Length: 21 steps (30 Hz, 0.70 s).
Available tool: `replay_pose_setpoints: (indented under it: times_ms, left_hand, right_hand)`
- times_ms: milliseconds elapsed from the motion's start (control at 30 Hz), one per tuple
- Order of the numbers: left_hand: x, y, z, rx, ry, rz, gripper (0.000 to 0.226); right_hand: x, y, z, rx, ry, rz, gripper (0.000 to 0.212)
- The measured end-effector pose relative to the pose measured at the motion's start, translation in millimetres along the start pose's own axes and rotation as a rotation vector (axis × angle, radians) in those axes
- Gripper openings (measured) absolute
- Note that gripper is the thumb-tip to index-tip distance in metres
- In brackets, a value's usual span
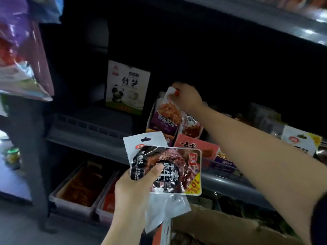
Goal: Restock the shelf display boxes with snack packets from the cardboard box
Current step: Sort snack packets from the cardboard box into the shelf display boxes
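The purple packet [163, 114] stands upright in a display box [196, 147] at the front edge of the shelf [99, 138], long axis vertical, white header on top. The right hand [187, 98] reaches over it and pinches that header from above, so the packet hangs straight below the grip; this hand is clearly the nearer one to the box. The next move, as I judge it, is a push down or a straightening along that axis.

The left hand [138, 188] is lower and nearer the body, thumb pressed on a small fan of dark packets [168, 170], fingers curled behind them, well apart from the box.

A panda box [127, 89] stands at the shelf's back. Trays [79, 184] sit on the lower shelf; the cardboard box [221, 227] lies at the bottom right. The aisle is dim and the picture blurred.
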<state>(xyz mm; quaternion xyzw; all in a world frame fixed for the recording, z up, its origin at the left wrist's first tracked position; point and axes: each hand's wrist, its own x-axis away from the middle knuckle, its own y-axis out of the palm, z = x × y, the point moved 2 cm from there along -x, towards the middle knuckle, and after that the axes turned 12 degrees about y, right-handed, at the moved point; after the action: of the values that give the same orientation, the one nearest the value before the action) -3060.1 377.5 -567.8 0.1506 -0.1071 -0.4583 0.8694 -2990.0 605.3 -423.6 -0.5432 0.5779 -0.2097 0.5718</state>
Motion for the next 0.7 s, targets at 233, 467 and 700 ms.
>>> replay_pose_setpoints:
  times_ms: [233,467,700]
  left_hand:
    - [-4,5,0,0.009,0.009,-0.009,0.018]
    - [-4,7,-2,0.031,0.022,-0.005,0.018]
    - [-2,9,-3,0.039,0.014,0.011,0.018]
  right_hand:
    - [-3,33,-3,0.159,-0.066,-0.078,0.048]
    - [2,34,2,0.413,-0.086,-0.084,0.07]
    - [11,34,1,0.404,-0.057,-0.023,0.068]
